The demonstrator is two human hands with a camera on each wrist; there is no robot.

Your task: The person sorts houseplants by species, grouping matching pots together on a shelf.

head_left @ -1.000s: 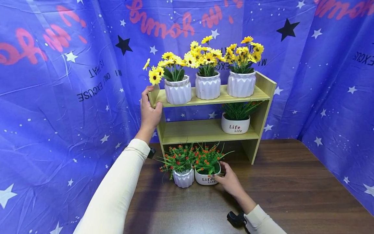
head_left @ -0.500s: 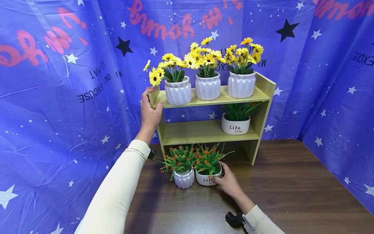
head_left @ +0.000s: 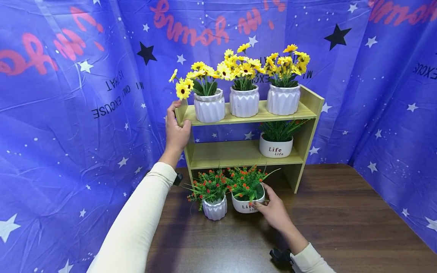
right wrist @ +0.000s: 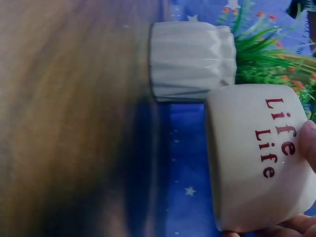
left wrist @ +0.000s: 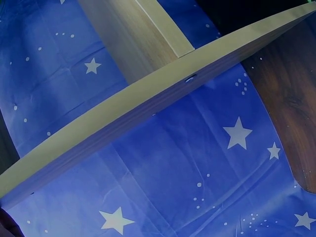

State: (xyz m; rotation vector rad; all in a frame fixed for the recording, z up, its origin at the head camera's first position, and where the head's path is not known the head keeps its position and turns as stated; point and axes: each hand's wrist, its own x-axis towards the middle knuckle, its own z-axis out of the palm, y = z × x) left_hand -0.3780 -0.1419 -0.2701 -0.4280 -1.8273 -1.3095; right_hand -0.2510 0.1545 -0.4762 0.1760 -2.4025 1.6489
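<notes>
My left hand point(head_left: 177, 132) grips the upper left side panel of a light wooden shelf point(head_left: 222, 151); the panel point(left wrist: 108, 108) runs slantwise across the left wrist view. In front of the shelf, my right hand point(head_left: 274, 208) holds a white oval flowerpot point(head_left: 240, 206) by its right side, thumb on the front near the rim. Red "Life Life" lettering marks this pot, and green leaves with small orange-red flowers point(head_left: 244, 184) fill it. In the right wrist view its base is raised off the table. Left of it, a fluted white pot point(head_left: 215, 209) with similar flowers stands on the table.
Three white pots of yellow flowers point(head_left: 244, 102) line the top shelf. Another "Life" flowerpot point(head_left: 275, 147) sits at the right of the middle shelf. A brown wooden table point(head_left: 341, 212) lies beneath, with a blue star-patterned curtain point(head_left: 85, 151) behind and at both sides.
My right hand has lifted the oval flowerpot off the table and moved it slightly right, away from the fluted pot. The left hand stays on the shelf's side panel.
</notes>
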